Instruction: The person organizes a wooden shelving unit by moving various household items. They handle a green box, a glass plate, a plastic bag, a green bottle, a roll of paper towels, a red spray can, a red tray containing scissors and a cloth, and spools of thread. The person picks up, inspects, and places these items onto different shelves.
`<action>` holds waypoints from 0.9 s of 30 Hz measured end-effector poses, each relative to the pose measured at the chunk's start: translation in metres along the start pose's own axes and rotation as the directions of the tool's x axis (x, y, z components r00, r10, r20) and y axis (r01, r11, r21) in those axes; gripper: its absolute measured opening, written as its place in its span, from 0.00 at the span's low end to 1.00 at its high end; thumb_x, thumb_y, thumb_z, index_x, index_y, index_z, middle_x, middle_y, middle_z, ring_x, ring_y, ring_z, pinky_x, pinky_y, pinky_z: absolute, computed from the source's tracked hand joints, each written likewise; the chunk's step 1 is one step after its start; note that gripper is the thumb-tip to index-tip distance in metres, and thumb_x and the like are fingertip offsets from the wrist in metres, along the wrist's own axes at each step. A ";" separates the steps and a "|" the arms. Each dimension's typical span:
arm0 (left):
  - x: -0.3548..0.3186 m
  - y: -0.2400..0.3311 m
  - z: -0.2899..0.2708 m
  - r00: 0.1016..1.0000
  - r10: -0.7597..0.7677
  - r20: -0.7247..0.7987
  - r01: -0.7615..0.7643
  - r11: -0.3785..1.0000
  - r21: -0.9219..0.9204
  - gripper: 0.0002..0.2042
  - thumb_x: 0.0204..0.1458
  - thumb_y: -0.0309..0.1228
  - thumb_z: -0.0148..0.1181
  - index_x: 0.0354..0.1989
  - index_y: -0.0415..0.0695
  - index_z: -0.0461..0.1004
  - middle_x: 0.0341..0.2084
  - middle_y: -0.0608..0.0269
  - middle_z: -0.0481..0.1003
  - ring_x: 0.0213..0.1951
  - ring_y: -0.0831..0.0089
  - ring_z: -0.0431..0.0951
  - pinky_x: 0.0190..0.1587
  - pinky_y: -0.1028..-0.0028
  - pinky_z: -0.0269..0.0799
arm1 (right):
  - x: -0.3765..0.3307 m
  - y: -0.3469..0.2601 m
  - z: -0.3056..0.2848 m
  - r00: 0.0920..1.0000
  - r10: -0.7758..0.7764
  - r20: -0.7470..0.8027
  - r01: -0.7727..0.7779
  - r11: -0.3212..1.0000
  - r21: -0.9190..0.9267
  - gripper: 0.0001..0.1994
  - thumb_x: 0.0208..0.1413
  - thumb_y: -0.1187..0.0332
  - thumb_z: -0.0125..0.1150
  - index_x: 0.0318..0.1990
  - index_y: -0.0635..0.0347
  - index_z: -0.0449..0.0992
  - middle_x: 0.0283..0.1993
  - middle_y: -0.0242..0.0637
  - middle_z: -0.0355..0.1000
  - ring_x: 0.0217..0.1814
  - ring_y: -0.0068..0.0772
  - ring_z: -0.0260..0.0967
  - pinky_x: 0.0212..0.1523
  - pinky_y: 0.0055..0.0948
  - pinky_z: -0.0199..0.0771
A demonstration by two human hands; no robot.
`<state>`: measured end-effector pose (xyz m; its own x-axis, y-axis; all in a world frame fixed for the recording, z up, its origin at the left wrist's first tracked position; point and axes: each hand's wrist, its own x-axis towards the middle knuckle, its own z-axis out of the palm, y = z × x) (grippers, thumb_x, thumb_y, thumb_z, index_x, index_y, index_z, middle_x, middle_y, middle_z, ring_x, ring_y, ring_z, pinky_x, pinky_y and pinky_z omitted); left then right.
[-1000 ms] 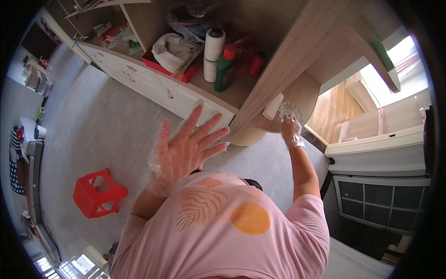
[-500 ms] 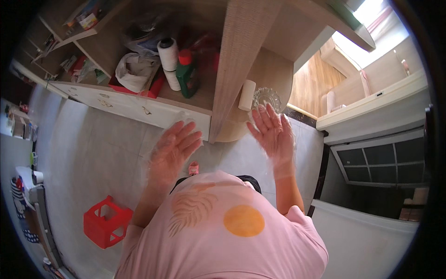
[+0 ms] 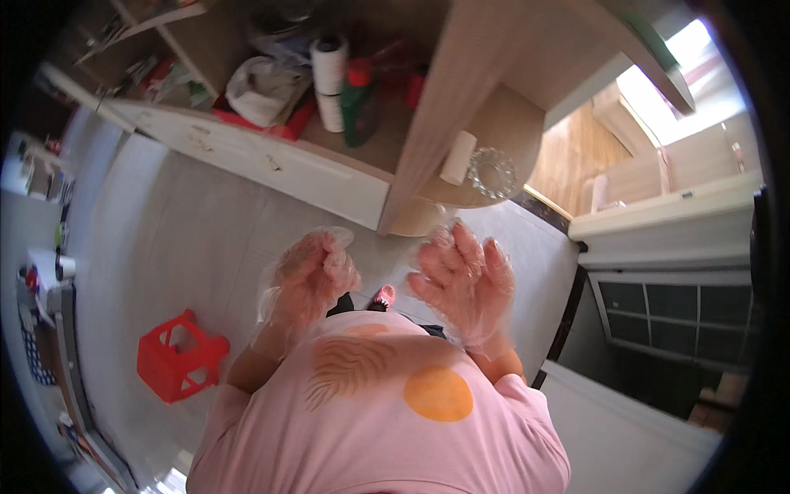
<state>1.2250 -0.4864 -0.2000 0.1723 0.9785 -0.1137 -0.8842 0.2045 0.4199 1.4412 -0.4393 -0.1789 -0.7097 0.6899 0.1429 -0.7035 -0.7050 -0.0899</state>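
Clear, loose disposable plastic gloves cover both of my hands, which are raised in front of my pink shirt (image 3: 354, 436). My left hand (image 3: 311, 276), palm up, has its fingers loosely curled and holds nothing that I can see. My right hand (image 3: 462, 284) is open, palm up, its fingers apart and slightly bent, with nothing in it. Beyond the right hand, a white cylinder-shaped roll (image 3: 457, 158) and a round clear glass dish (image 3: 479, 174) rest on a rounded wooden shelf (image 3: 436, 191). Neither hand touches them.
A wooden cabinet (image 3: 378, 160) ahead holds white thread cones (image 3: 329, 70), a green bottle with a red cap (image 3: 357, 111) and a white bag (image 3: 259, 90) in a red box. A red plastic stool (image 3: 177, 358) stands on the floor at left. A white panel (image 3: 617, 428) is at right.
Both hands have come lower and nearer my body, and their fingers have curled more. My view has shifted, so the cabinet and shelf now appear higher and further right.
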 end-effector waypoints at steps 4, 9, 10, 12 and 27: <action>-0.019 0.021 -0.036 0.992 0.121 -0.017 -0.120 0.991 0.059 0.13 0.58 0.40 0.48 0.26 0.47 0.68 0.11 0.70 0.62 0.17 0.77 0.59 0.26 0.76 0.59 | 0.020 0.017 -0.001 0.981 0.052 -0.188 -0.067 0.995 -0.077 0.12 0.59 0.57 0.46 0.37 0.56 0.68 0.33 0.31 0.60 0.34 0.27 0.55 0.35 0.28 0.57; -0.031 0.067 -0.061 0.881 0.228 -0.414 -0.194 0.973 0.123 0.24 0.56 0.48 0.48 0.11 0.50 0.60 0.06 0.71 0.55 0.12 0.78 0.48 0.18 0.76 0.50 | 0.063 0.049 -0.001 0.922 0.001 -0.387 -0.187 0.877 -0.443 0.14 0.58 0.60 0.49 0.23 0.55 0.61 0.21 0.27 0.53 0.21 0.22 0.48 0.23 0.22 0.49; -0.032 0.079 -0.067 0.863 0.234 -0.447 -0.192 0.972 0.137 0.24 0.56 0.48 0.48 0.11 0.50 0.59 0.06 0.71 0.55 0.12 0.78 0.48 0.18 0.76 0.49 | 0.072 0.054 -0.009 0.925 -0.014 -0.380 -0.183 0.860 -0.477 0.13 0.57 0.61 0.50 0.24 0.55 0.62 0.20 0.27 0.53 0.21 0.22 0.48 0.23 0.22 0.49; -0.032 0.103 -0.081 0.840 0.255 -0.478 -0.208 0.967 0.149 0.24 0.56 0.47 0.49 0.10 0.51 0.57 0.06 0.72 0.53 0.12 0.79 0.47 0.18 0.76 0.48 | 0.093 0.068 -0.019 0.914 -0.084 -0.397 -0.172 0.805 -0.567 0.11 0.57 0.64 0.50 0.24 0.56 0.63 0.20 0.26 0.53 0.21 0.20 0.48 0.22 0.22 0.48; -0.013 0.266 -0.184 0.881 0.229 -0.415 -0.139 0.962 0.236 0.23 0.57 0.41 0.48 0.10 0.53 0.52 0.06 0.73 0.48 0.11 0.79 0.45 0.18 0.77 0.42 | 0.253 0.099 0.020 0.839 -0.544 -0.025 -0.223 -0.301 -0.927 0.09 0.57 0.66 0.52 0.34 0.63 0.72 0.26 0.26 0.67 0.27 0.15 0.61 0.28 0.18 0.64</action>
<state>0.9075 -0.4498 -0.2527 -0.2311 0.8967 -0.3775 -0.7718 0.0673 0.6323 1.1927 -0.3377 -0.1322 -0.2133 0.9663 0.1442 0.3337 0.2108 -0.9188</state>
